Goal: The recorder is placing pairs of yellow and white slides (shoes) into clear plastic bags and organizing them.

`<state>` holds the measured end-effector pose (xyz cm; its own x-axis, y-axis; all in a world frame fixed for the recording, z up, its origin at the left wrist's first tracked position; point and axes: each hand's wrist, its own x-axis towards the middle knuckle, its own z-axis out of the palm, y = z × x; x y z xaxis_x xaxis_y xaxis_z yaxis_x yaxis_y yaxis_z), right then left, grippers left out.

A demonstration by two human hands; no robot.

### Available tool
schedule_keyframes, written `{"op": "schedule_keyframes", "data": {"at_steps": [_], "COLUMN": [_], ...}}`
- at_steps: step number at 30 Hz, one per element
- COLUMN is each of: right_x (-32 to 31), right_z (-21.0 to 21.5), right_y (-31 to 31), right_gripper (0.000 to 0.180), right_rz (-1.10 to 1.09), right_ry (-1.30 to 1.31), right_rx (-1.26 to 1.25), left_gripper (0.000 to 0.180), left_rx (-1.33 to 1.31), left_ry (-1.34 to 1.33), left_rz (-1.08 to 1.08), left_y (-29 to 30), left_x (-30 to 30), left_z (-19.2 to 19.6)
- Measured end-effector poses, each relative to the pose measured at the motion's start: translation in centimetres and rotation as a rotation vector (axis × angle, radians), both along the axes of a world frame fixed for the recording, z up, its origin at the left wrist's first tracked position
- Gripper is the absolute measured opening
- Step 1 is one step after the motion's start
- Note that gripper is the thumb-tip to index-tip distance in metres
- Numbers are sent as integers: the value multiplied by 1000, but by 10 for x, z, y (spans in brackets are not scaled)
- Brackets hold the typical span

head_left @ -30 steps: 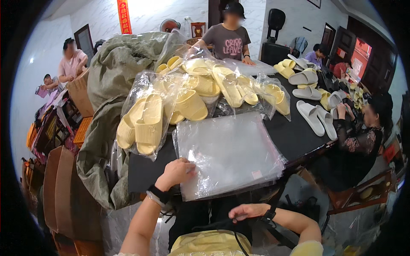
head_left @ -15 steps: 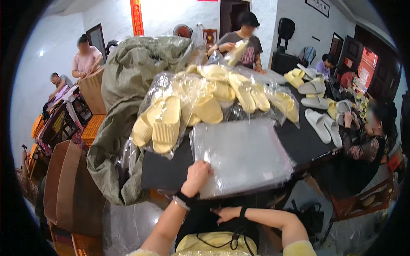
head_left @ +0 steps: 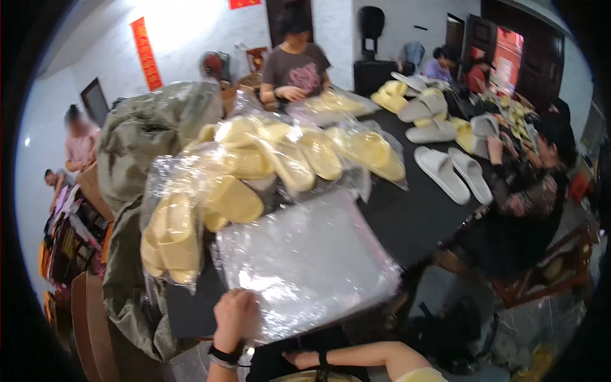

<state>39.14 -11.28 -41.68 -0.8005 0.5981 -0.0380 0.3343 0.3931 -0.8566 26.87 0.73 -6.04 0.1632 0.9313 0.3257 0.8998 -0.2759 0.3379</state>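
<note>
The left hand (head_left: 235, 315) is at the near left corner of a stack of clear plastic bags (head_left: 309, 261), its fingers curled in against the edge. Blur covers the fingertips, so I cannot tell whether they pinch a bag. The stack lies flat along the near edge of a black table (head_left: 410, 219), glossy with reflections. The right hand (head_left: 302, 358) is low in front of the body, over dark trousers and apart from the stack; its fingers are too unclear to tell whether they are spread or pressed together. (A dark wristband (head_left: 224, 356) circles the left wrist, with a pale bracelet beside it.)

Just beyond the bags, a heap of yellow slippers (head_left: 286, 159) in clear wrapping spreads across the table, with one wrapped yellow pair (head_left: 170, 245) at its near left end. A large green-grey woven sack (head_left: 149, 137) bulges to the left of the heap. On the right of the table, a light grey pair (head_left: 443, 177) lies unwrapped, and darker grey slippers (head_left: 425, 107) and a yellow slipper (head_left: 389, 97) are farther back.

Across the table, a person in a dark printed T-shirt (head_left: 299, 70) has a hand near a wrapped yellow bundle (head_left: 334, 103). At the right, a seated person in a black lace sleeve (head_left: 525, 194) has hands at a grey slipper (head_left: 485, 129). A fan (head_left: 215, 65) is by the far wall.
</note>
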Motion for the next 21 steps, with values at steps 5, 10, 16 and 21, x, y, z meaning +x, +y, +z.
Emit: {"op": "schedule_keyframes", "data": {"at_steps": [5, 10, 16, 21], "right_x": [4, 16, -22, -37], "right_z": [61, 124, 252, 225], "right_y": [1, 29, 0, -17], "right_gripper": [21, 20, 15, 25], "right_rz": [106, -168, -31, 246], "right_ry": [-125, -139, 167, 408], "right_rx": [376, 369, -92, -824], "left_gripper": [10, 13, 18, 18], "left_rx": [41, 59, -90, -61], "left_ry": [17, 27, 70, 91], "left_rz": [-6, -60, -216, -252], "left_y": [10, 19, 32, 39], "left_x": [-13, -7, -39, -35], "left_z": [-17, -26, -14, -12]}}
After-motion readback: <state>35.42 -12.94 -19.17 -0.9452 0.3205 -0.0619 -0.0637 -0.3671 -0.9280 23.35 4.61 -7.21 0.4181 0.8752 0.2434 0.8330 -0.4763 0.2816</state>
